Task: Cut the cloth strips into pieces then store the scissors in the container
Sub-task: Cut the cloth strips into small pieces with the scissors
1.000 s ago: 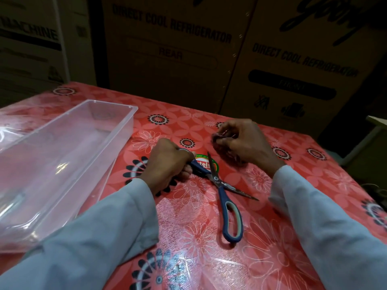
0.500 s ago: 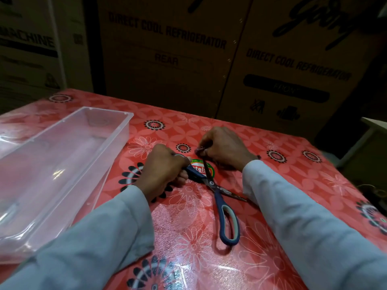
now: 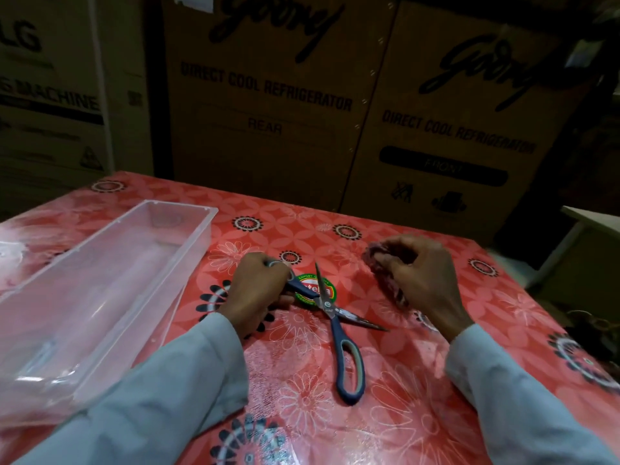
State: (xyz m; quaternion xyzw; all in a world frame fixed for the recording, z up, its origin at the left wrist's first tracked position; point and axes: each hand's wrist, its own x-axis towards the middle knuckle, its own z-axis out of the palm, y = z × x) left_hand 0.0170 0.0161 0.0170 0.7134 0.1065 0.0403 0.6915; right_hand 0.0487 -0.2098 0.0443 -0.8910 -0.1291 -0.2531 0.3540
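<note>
Blue scissors (image 3: 330,313) open, L hand (image 3: 256,290) holding.

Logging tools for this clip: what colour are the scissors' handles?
Dark blue with a grey inner lining on the scissors, clearest on the free handle loop in the head view.

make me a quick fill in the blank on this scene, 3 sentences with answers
1. The left hand grips one handle of the ____, which lie open on the table.
2. The right hand holds a bunch of ____.
3. The clear container stands to the ____ of both hands.

Answers: scissors; cloth; left
</note>
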